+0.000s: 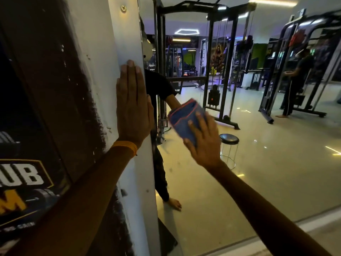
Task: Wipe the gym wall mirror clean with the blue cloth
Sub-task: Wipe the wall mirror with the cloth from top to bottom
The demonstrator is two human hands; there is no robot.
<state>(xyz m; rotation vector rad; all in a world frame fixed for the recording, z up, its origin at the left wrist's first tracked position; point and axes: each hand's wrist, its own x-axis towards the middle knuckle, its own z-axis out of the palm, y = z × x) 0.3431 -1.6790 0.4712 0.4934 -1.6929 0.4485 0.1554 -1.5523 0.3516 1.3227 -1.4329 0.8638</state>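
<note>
Right hand (203,143) presses folded blue cloth (184,119) flat on mirror (258,163).
Fingers spread over soft, red-stitched fabric, its long axis leaning up-left on glossy glass; left hand (132,106), fingers together, lies flat on white painted wall edge (118,43).

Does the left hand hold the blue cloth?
No, the left hand lies flat on the white wall edge, while the right hand presses the folded blue cloth against the mirror.

Glossy glass mirror (258,182), soft blue cloth (186,119), scuffed matt painted pillar (103,52)
</note>
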